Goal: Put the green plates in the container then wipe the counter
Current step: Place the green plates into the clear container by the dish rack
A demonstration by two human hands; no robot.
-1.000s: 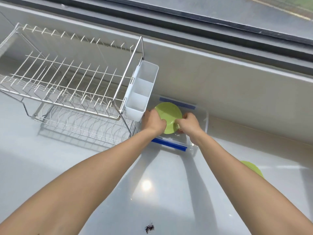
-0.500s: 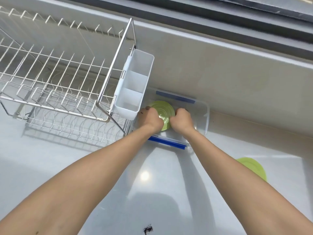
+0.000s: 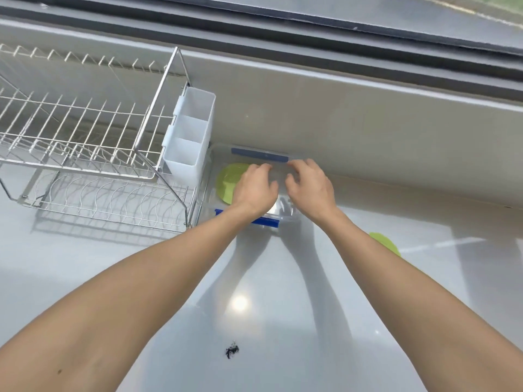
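Note:
A clear plastic container (image 3: pixel 220 149) with blue clips stands on the counter against the back wall. One green plate (image 3: pixel 227 179) lies flat inside it, on its left side, partly covered by my left hand (image 3: pixel 254 186). That hand hovers over the container with fingers loosely spread and nothing in it. My right hand (image 3: pixel 310 183) is beside it over the container's right half, fingers apart near the far rim, also holding nothing. A second green plate (image 3: pixel 385 243) lies on the counter to the right, half hidden behind my right forearm.
A two-tier wire dish rack (image 3: pixel 85 154) fills the left, with a white cutlery holder (image 3: pixel 189 142) hanging next to the container. A small dark patch of crumbs (image 3: pixel 232 349) sits on the glossy grey counter (image 3: pixel 141 250) near me. A raised ledge (image 3: pixel 368 120) runs behind.
Both hands were gripping the green plate and lowering it into the container. The plate now lies inside, and both hands have let go and shifted right and back over it.

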